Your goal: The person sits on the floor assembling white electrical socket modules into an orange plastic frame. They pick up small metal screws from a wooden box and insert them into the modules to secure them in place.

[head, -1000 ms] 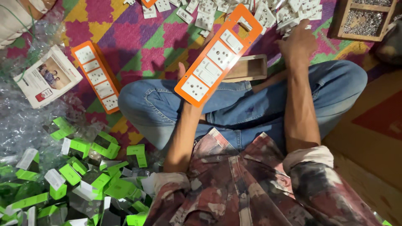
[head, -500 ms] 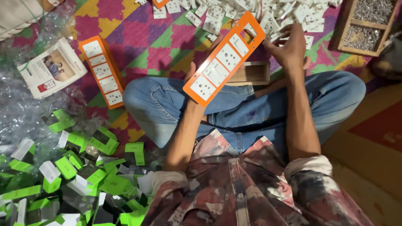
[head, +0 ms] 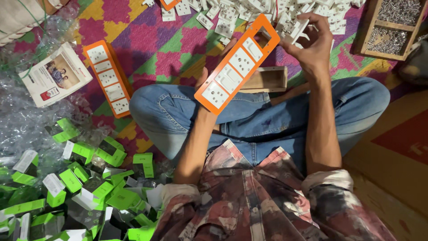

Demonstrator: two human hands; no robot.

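While the left hand (head: pixel 206 79) grips the orange switch board (head: pixel 237 63), the right hand (head: pixel 312 42) beside it pinches a white switch (head: pixel 295 27).

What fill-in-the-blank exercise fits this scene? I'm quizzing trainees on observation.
1. The left hand holds an ____ switch panel.
2. The right hand holds a ____ switch module.
3. The empty slot in the held panel is at its ____ end.
4. The wooden tray holds ____.

Answers: orange; white; far; screws
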